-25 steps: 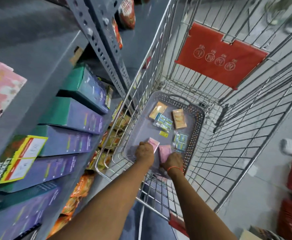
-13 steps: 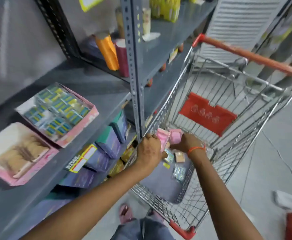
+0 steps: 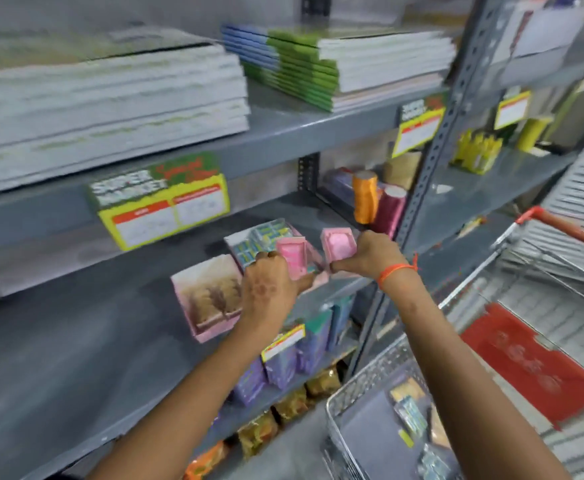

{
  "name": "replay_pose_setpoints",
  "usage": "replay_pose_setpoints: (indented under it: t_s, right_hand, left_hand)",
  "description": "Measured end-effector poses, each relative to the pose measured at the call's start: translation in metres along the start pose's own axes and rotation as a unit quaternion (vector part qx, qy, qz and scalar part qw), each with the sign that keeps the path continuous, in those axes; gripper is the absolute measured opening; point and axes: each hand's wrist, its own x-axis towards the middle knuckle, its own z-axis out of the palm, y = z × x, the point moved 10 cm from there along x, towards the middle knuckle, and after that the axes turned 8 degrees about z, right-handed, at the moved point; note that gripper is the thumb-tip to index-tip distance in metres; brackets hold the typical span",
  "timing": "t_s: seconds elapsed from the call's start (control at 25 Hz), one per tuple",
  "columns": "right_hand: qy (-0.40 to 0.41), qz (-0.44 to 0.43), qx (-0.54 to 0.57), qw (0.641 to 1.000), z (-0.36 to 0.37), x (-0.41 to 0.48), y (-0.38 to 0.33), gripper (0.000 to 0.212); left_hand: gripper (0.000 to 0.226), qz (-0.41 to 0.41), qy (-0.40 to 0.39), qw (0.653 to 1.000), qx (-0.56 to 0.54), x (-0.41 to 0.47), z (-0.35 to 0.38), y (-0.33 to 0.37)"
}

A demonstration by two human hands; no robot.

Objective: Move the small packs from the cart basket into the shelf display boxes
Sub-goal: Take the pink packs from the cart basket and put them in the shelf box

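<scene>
My left hand point(image 3: 271, 284) grips a small pink pack point(image 3: 292, 256), held upright in front of the middle shelf. My right hand point(image 3: 366, 256), with an orange thread on the wrist, grips a second pink pack point(image 3: 339, 244) beside it. Just behind the packs a pink display box point(image 3: 266, 237) holds blue-green packs. To its left a second pink display box point(image 3: 210, 299) holds brownish packs. The grey basket point(image 3: 352, 389) in the cart at the lower right still holds several small packs point(image 3: 410, 412). The view is blurred by motion.
An orange cylinder point(image 3: 365, 197) and a maroon one point(image 3: 389, 211) stand on the shelf just behind my right hand. A perforated steel upright point(image 3: 432, 161) rises to the right. Stacked notebooks point(image 3: 339, 60) fill the shelf above. Purple boxes point(image 3: 283, 362) line the shelf below. The cart's red handle point(image 3: 567, 226) is at the right.
Both hands have lifted the two pink packs out of the cart basket and up to the middle shelf, next to the display boxes. My view has swung from the cart to the shelf.
</scene>
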Motion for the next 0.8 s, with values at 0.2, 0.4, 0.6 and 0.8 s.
replay_pose_setpoints:
  t_s: [0.2, 0.4, 0.6, 0.8]
  right_hand:
    - [-0.053, -0.090, -0.024, 0.994, 0.059, -0.001, -0.086, 0.064]
    - [-0.095, -0.134, -0.047, 0.985, 0.114, -0.007, -0.135, 0.057]
    - [-0.099, -0.129, -0.048, 0.985, 0.145, -0.006, -0.149, 0.069]
    - [-0.095, -0.134, -0.076, 0.983, 0.159, -0.006, -0.150, 0.074]
  left_hand:
    - [0.064, -0.113, 0.011, 0.993, 0.007, -0.015, -0.013, -0.099]
    - [0.059, -0.184, -0.019, 0.983, -0.007, -0.031, -0.002, -0.156]
    - [0.049, -0.191, -0.037, 0.981, 0.006, -0.028, 0.015, -0.169]
    - [0.045, -0.173, -0.035, 0.983, 0.042, -0.024, 0.020, -0.167]
